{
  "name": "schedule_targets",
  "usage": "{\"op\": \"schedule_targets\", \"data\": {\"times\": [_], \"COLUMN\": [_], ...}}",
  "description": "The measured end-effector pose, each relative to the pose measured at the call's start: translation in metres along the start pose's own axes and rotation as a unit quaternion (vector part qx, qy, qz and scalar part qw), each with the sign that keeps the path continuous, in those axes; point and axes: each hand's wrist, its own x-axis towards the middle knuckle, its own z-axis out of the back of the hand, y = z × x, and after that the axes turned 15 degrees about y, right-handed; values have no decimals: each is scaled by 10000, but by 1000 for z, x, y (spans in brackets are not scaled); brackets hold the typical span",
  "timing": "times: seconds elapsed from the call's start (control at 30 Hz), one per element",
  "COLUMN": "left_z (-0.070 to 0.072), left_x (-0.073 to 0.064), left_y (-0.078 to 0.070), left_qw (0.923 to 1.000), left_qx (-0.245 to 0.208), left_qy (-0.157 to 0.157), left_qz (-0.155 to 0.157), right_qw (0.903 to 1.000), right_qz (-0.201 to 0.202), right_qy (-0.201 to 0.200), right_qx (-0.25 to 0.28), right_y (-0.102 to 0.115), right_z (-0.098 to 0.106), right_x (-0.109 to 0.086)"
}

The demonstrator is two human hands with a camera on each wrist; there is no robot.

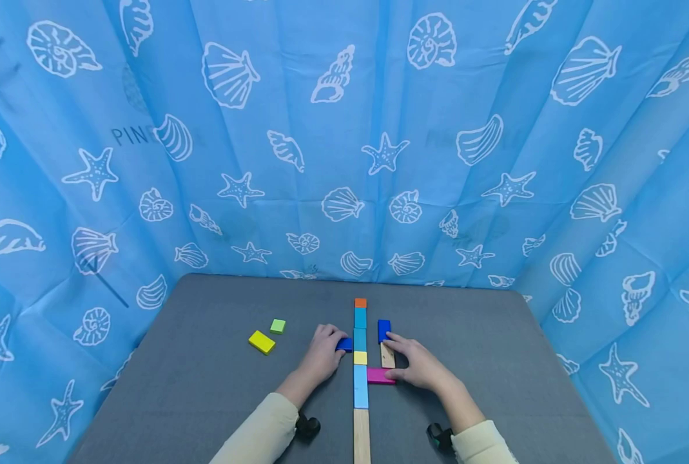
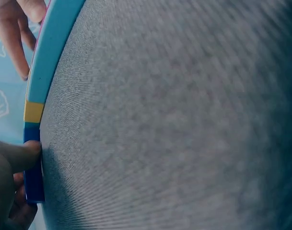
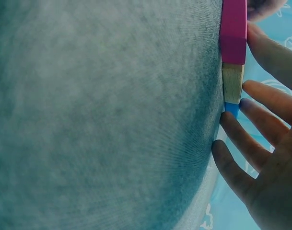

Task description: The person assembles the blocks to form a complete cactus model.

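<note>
A straight row of blocks runs away from the front edge: plain wood (image 1: 361, 435), light blue (image 1: 360, 386), yellow (image 1: 359, 357), two teal, and orange (image 1: 360, 303) at the far end. Left of the row, my left hand (image 1: 321, 354) pinches a dark blue block (image 2: 33, 184) between thumb and fingers, its end against the row. On the right, a pink block (image 1: 380, 376) juts out sideways from the light blue one. Beyond its outer end lie a wooden block (image 1: 387, 356) and a blue block (image 1: 384, 330). My right hand (image 1: 422, 364) touches these with spread, fairly straight fingers.
A yellow block (image 1: 262, 342) and a small green block (image 1: 278, 326) lie on the left of the grey table (image 1: 205, 386). A blue shell-patterned curtain (image 1: 344, 161) hangs behind and on both sides of the table.
</note>
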Motion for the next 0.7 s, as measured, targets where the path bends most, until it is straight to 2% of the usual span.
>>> {"op": "schedule_targets", "data": {"times": [0.13,0.3,0.53,0.7], "left_z": [1,4,16,30], "left_x": [-1,-5,-15,-26], "left_y": [-1,1,13,29], "left_qw": [10000,9996,9983,9953], "left_qx": [-16,-183,-118,-167], "left_qy": [35,-133,-567,-945], "left_qz": [-44,-153,-101,154], "right_qw": [10000,10000,10000,10000], "right_qz": [-4,-31,-38,-30], "right_qy": [-4,18,40,22], "right_qx": [35,47,53,52], "right_y": [0,1,1,-1], "right_z": [-1,-1,-1,-2], "right_x": [0,0,1,1]}}
